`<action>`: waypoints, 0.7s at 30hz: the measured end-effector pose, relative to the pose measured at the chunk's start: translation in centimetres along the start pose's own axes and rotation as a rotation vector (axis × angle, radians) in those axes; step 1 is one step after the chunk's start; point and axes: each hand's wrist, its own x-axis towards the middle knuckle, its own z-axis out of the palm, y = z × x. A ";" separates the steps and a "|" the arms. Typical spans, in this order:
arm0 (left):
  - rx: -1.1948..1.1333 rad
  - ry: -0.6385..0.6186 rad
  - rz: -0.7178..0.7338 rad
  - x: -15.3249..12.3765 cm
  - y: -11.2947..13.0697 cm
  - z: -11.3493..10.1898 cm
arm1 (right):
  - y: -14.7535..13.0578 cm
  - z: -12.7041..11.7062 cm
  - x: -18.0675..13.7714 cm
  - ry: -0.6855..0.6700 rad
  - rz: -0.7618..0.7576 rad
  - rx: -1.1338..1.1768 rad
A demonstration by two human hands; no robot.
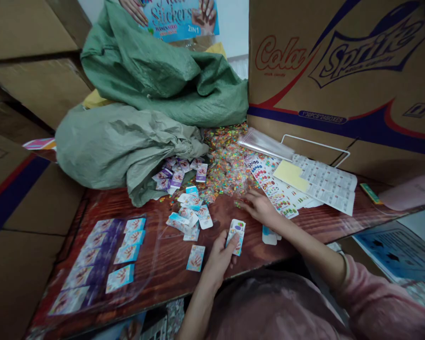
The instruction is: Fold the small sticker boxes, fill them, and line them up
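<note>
My left hand (217, 257) is closed around a small blue and white box (237, 232), thumb across its front, near the table's front edge. Coloured oval stickers show at the box's upper end. My right hand (260, 207) reaches to the near edge of a heap of small multicoloured candies (225, 163) in clear wrapping. Its fingers are stretched out and somewhat apart; whether the tips touch a candy cannot be made out. Printed sticker sheets (274, 186) lie just beyond my right wrist. Left of my left hand, a single blue and white box (196, 258) lies flat.
Loose blue boxes (189, 210) and purple boxes (179, 175) lie by a grey-green sack (127, 146). Purple boxes (88, 264) and blue boxes (127, 255) stand in rows at left. Large cartons (340, 89) border the table. A yellow pad (292, 175) lies on sheets.
</note>
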 end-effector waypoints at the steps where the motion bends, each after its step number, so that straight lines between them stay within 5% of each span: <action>1: 0.001 0.006 -0.002 0.1 0.0 -0.1 | 0.1 0.5 0.3 -0.031 -0.008 -0.038; 9: -0.078 0.052 0.041 0.7 0.5 -0.4 | -0.3 1.1 0.8 -0.053 0.066 0.070; 21: -0.106 0.112 0.077 0.8 2.0 0.2 | 1.7 -0.9 -0.1 0.041 0.510 0.899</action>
